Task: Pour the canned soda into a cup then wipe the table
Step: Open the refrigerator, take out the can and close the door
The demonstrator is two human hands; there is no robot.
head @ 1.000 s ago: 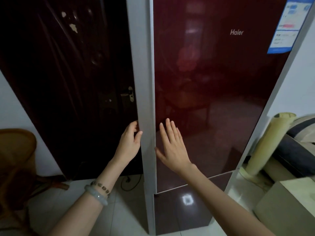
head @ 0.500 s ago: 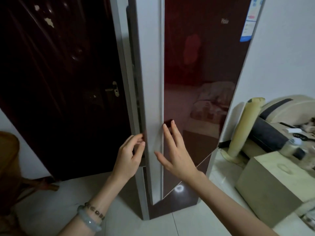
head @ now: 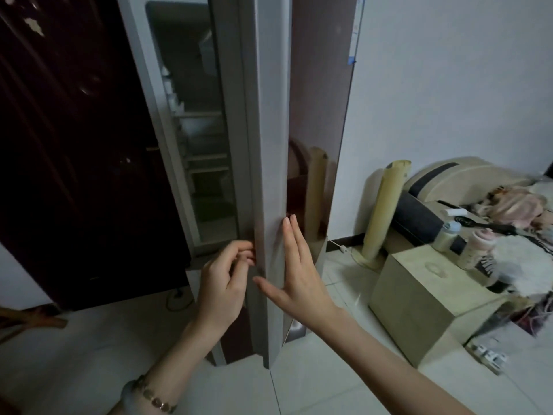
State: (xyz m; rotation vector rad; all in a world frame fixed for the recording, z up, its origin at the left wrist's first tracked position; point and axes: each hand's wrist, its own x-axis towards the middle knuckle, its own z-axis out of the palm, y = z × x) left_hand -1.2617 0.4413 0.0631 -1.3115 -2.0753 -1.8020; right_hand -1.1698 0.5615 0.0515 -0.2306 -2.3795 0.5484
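I face a tall fridge whose dark red door (head: 317,121) stands partly open, its grey edge (head: 270,145) turned toward me. My left hand (head: 224,280) curls its fingers around the inner side of that edge, gripping it. My right hand (head: 294,277) lies flat with fingers spread against the outer face of the door edge. Behind the door the dim fridge interior (head: 200,139) shows white shelves. No soda can, cup or cloth can be seen.
A dark wooden door (head: 71,145) stands at the left. At the right are a beige box (head: 425,295), a rolled yellow mat (head: 386,211), a sofa (head: 454,181) and a cluttered low surface with bottles (head: 475,247). The floor is pale tile (head: 89,354).
The fridge door has swung open toward me, from shut to well ajar, showing the shelves inside. Both hands have stayed on its edge, and my view has turned rightward.
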